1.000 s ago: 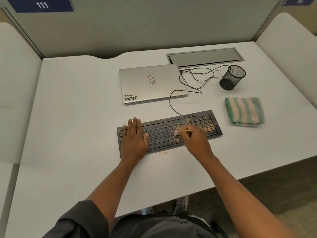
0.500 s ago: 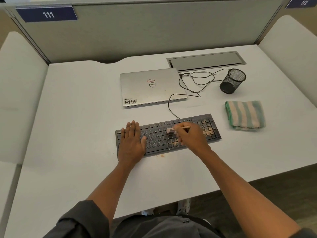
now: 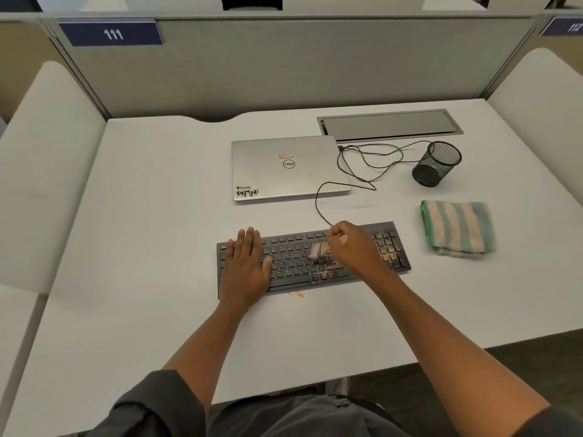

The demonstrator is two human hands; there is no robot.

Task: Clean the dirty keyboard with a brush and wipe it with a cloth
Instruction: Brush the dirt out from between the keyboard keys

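In the head view, the right hand (image 3: 356,247) has moved a little away from the person since half a second ago, and the brush (image 3: 318,249) with it. This hand grips the brush, whose blurred bristles touch the middle keys and point to the left. The keyboard (image 3: 303,257) lies near the front of the desk (image 3: 142,247), its long axis running left to right. The left hand (image 3: 244,266) stays flat on its left end, fingers straight. The cloth (image 3: 457,227) lies folded to the right, apart from the keyboard.

A blue sign (image 3: 110,33) on the partition reads "111"; another sign (image 3: 566,26) at right reads "112". The closed silver laptop (image 3: 288,168) bears an upside-down "DELL" logo (image 3: 288,164) and a "WMN" sticker (image 3: 247,192).
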